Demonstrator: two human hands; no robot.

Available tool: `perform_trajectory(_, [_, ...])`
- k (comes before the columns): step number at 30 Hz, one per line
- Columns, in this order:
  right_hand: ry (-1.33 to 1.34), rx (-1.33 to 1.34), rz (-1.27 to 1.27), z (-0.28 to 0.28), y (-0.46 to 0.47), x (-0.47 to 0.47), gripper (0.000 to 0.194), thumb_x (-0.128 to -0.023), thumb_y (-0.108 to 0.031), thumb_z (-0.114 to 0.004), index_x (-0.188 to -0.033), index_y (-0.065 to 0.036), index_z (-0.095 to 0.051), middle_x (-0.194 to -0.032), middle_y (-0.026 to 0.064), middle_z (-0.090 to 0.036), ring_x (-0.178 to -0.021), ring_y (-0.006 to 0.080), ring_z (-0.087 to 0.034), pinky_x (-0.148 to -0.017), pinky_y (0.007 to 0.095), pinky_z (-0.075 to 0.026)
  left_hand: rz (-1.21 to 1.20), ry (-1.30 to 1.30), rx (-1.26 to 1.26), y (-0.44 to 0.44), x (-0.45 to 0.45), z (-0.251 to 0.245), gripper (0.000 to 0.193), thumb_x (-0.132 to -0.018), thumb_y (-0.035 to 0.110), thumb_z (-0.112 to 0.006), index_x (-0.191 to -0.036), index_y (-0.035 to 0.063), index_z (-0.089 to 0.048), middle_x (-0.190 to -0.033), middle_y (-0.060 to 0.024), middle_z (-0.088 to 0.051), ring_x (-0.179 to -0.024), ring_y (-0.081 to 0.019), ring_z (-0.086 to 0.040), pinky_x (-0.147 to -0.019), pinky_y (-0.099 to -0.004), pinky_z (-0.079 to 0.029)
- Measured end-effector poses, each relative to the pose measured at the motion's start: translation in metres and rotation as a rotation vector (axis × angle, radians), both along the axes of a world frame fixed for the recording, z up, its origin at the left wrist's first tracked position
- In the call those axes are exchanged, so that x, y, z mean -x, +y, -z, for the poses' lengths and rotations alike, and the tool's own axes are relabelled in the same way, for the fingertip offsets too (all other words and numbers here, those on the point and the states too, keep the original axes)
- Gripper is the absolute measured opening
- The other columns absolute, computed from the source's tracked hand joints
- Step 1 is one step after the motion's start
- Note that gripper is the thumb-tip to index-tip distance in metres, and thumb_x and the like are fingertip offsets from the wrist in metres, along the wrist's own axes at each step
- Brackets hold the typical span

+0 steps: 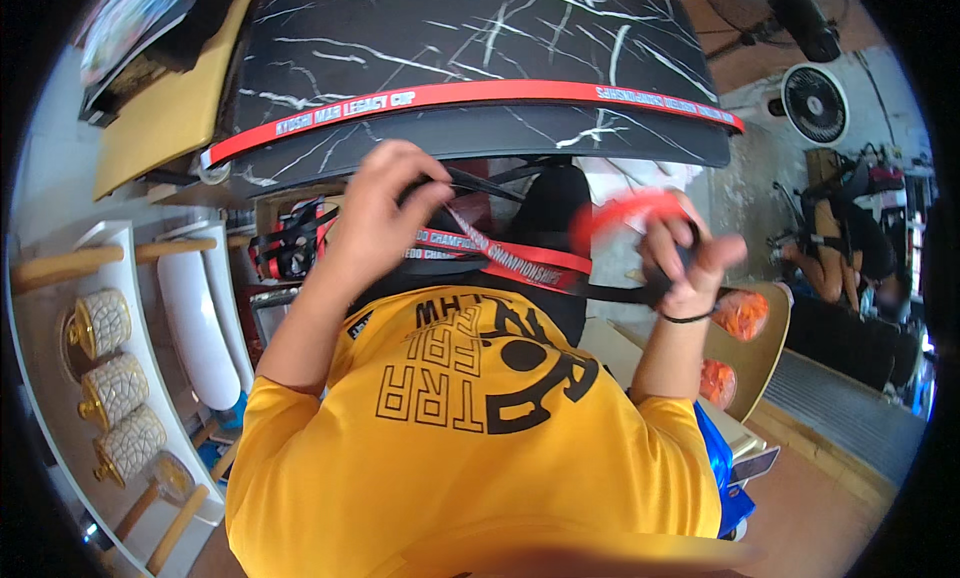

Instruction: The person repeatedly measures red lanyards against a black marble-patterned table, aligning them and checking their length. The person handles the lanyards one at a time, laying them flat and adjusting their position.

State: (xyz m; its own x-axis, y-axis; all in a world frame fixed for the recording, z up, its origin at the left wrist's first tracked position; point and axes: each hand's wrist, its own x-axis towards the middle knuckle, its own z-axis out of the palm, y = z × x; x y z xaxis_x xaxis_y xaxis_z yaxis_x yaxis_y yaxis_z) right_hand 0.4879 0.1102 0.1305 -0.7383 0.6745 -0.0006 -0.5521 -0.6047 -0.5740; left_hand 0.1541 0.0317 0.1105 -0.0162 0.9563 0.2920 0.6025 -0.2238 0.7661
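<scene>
My left hand (394, 203) is raised at the table's near edge, thumb and fingers pinched on a narrow printed ribbon (517, 266). That ribbon slants down to the right over my lap, where more red lengths (450, 240) with white lettering lie. My right hand (679, 266), blurred, holds a red ribbon loop (619, 210) about its fingers. A black band (622, 293) runs from this hand towards my lap. Across the table ahead stretches a long red ribbon (495, 91) bearing white writing.
The black marble-patterned table (420, 22) spans the front. A white shelf rack (135, 300) with patterned jars (112, 386) stands left. At right are a chair (769, 353) with orange packets (739, 315), a fan (815, 103), and another person (847, 233) farther off.
</scene>
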Motion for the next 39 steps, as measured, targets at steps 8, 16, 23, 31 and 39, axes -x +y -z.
perform_trajectory(8, [0.038,0.221,0.336,-0.024,-0.009,0.097,0.013,-0.092,-0.01,-0.051,-0.102,-0.002,-0.052,-0.104,0.0207,-0.061,-0.085,0.0243,-0.067,-0.071,0.0327,-0.059,0.377,-0.542,0.321,-0.001,-0.072,-0.047,0.026,-0.088,0.022,-0.06,-0.105,0.0021,-0.061,-0.09,-0.0051,-0.062,-0.08,-0.0095,-0.059,-0.069,-0.0216,-0.046])
perform_trajectory(16, [-0.323,-0.311,0.88,-0.031,0.004,0.099,0.026,-0.09,-0.008,-0.054,-0.114,0.0,-0.049,-0.097,0.0218,-0.064,-0.046,0.0122,-0.056,-0.04,0.0212,-0.045,0.399,-0.725,0.586,0.001,-0.048,-0.049,0.031,-0.087,0.011,-0.059,-0.113,0.0059,-0.043,-0.086,0.0002,-0.056,-0.075,-0.0039,-0.047,-0.066,-0.0189,-0.039])
perform_trajectory(23, [-0.453,-0.427,1.061,-0.031,0.036,0.066,0.03,-0.092,-0.008,-0.05,-0.12,0.002,-0.046,-0.098,0.0231,-0.063,-0.045,0.0102,-0.053,-0.038,0.0202,-0.041,0.351,-0.756,0.726,0.008,0.006,-0.043,0.029,-0.095,0.025,-0.048,-0.094,-0.0004,-0.062,-0.068,-0.0003,-0.057,-0.054,-0.0072,-0.05,-0.054,-0.0224,-0.045])
perform_trajectory(31, [-0.465,-0.385,1.051,-0.02,0.049,0.041,0.03,-0.092,-0.008,-0.05,-0.119,0.004,-0.046,-0.097,0.0231,-0.063,-0.044,0.0106,-0.052,-0.038,0.02,-0.04,0.306,-0.712,0.747,0.005,0.047,-0.027,0.022,-0.093,0.019,-0.052,-0.09,-0.0001,-0.062,-0.064,-0.0017,-0.057,-0.058,-0.0083,-0.052,-0.055,-0.021,-0.041])
perform_trajectory(39, [-0.462,-0.379,0.956,-0.013,0.031,0.063,0.029,-0.092,-0.008,-0.051,-0.118,0.004,-0.047,-0.097,0.0243,-0.063,-0.046,0.0115,-0.053,-0.04,0.0219,-0.043,0.332,-0.649,0.686,0.022,0.017,-0.021,0.024,-0.095,0.019,-0.048,-0.108,0.001,-0.059,-0.081,-0.0016,-0.061,-0.075,-0.0074,-0.056,-0.071,-0.0218,-0.046])
